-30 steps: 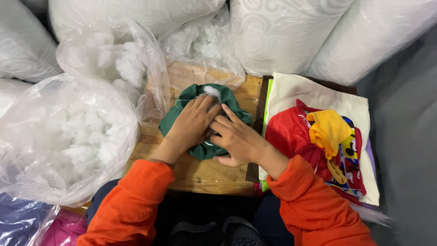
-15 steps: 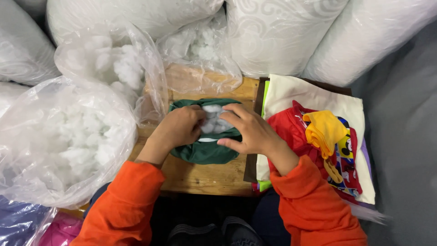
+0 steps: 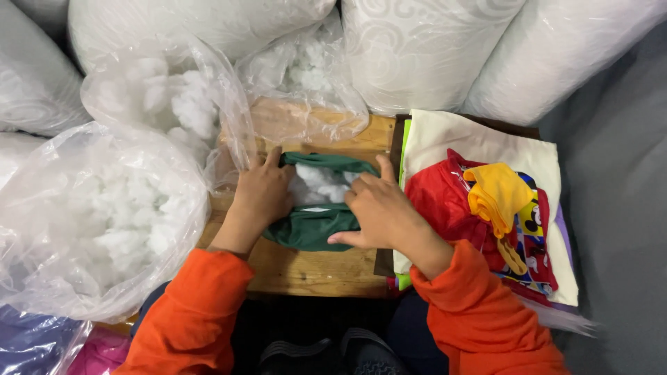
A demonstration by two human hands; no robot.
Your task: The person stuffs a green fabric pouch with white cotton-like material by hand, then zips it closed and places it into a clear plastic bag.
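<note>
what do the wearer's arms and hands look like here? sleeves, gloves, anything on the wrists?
Both arms wear long, loose orange sleeves that end at the wrist, plain with no markings. The left hand and right hand are bare: no gloves, and no rings, watch or bands that show.

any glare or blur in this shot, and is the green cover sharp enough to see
Head view: light is soft and even, with faint shadow under the hands. The clear plastic bags show mild white sheen but no harsh glare. The green cover and the white stuffing in its opening are sharp; the left hand and right hand show little blur. Frame edges bend slightly.
</note>
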